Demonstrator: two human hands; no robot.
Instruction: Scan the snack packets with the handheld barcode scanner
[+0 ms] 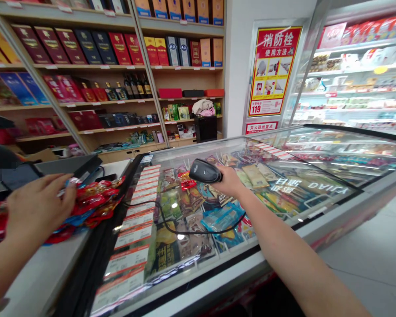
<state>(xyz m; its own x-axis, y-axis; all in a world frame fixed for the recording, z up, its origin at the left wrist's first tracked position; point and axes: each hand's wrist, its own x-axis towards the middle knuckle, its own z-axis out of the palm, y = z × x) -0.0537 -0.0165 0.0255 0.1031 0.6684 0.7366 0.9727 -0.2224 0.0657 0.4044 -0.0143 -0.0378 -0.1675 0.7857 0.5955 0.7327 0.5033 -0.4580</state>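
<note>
My right hand (229,181) is wrapped round the handle of a black barcode scanner (204,171), held above the glass lid of a chest freezer. Just under the scanner's head shows a small red packet (186,181); whether it lies on the glass or below is unclear. The scanner's black cable (185,232) loops across the lid. At the left, my left hand (41,204) bends its fingers over a pile of shiny red and blue wrapped candies (97,200) on the counter, with a bit of wrapper at the fingertips. Its thumb side is partly hidden.
The chest freezer (218,304), full of packaged ice creams, fills the middle and right. Price labels (135,229) line its left side. A dark device (71,166) stands on the white counter (57,264). Behind are shelves of boxes (102,46), a fire-hydrant sign (274,70) and a lit display fridge (359,75).
</note>
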